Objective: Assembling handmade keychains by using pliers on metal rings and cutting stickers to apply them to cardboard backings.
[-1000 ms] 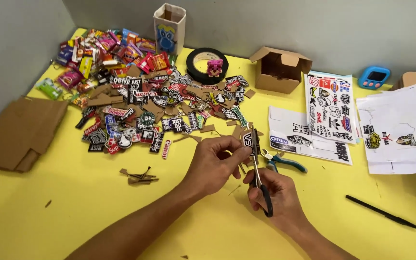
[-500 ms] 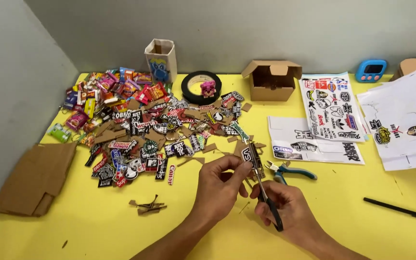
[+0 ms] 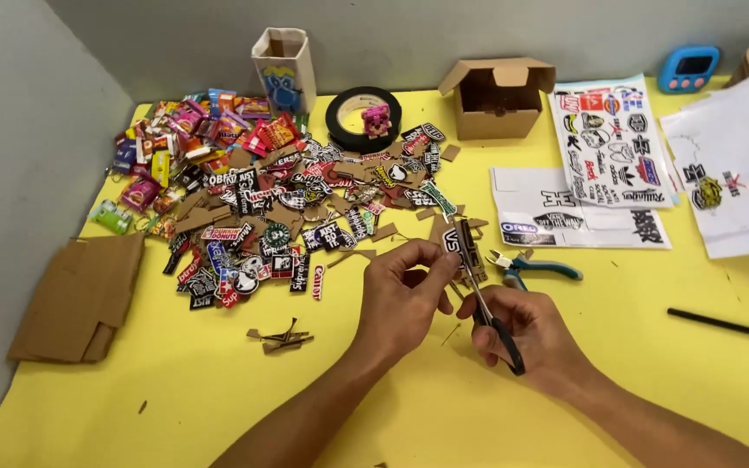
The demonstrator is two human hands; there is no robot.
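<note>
My left hand (image 3: 400, 295) pinches a small sticker-covered cardboard piece (image 3: 454, 243) above the yellow table (image 3: 218, 399). My right hand (image 3: 526, 334) grips black-handled scissors (image 3: 489, 303), whose blades meet the edge of that piece. Both hands are close together near the table's middle. A big pile of cut-out sticker pieces (image 3: 305, 217) lies just left of and behind my left hand. Thin cardboard trimmings (image 3: 281, 336) lie on the table to the left of my left forearm.
Blue-handled pliers (image 3: 530, 267) lie right of the hands. Sticker sheets (image 3: 608, 147) and white paper (image 3: 739, 156) are at the right, a black pen (image 3: 730, 328) beyond. At the back stand an open cardboard box (image 3: 496, 100), a tape roll (image 3: 361, 117), a small carton (image 3: 285, 65). Flat cardboard (image 3: 80, 299) is left.
The view has shifted, so the hands sit a little lower and more central. The scissors stay at the piece's edge and the left hand's grip is much the same.
</note>
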